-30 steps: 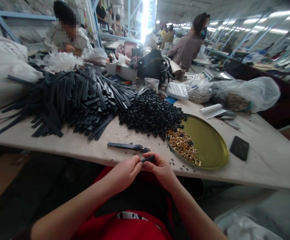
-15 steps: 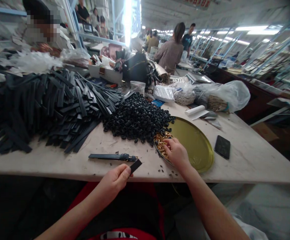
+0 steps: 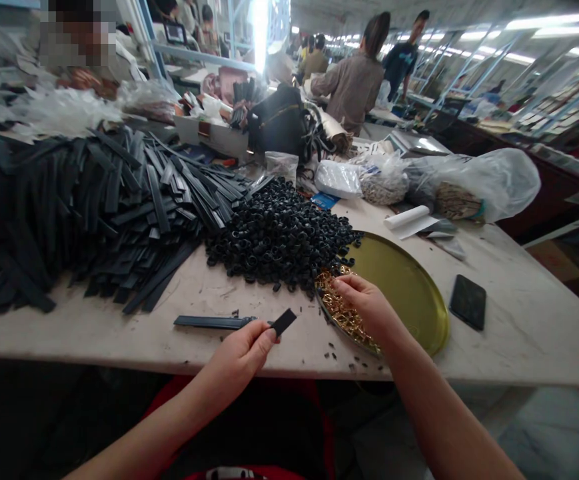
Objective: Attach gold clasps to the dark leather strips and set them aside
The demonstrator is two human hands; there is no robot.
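Observation:
My left hand (image 3: 246, 348) pinches a flat black strap (image 3: 283, 323) between thumb and fingers, with its short end sticking out to the right. Behind that hand a longer dark strap (image 3: 208, 323) lies on the table, its right end hidden by my fingers. My right hand (image 3: 369, 305) is over a heap of small gold metal pieces (image 3: 340, 307), thumb and fingertips pressed together. What they hold, if anything, is too small to make out. The gold pieces lie at the left side of a round gold-coloured tray (image 3: 404, 280).
A pile of small black loops (image 3: 274, 233) touches the tray's left rim. Farther left spreads a big heap of dark straps (image 3: 114, 200). A phone (image 3: 468, 301) lies right of the tray. Plastic bags (image 3: 504, 183) and a black bag (image 3: 276, 123) stand behind. Several people are in the background.
My right hand has drawn back slightly from the loop pile, and more gold pieces show. My left hand, still gripping the strap, now covers the lying strap's right end. The view has shifted.

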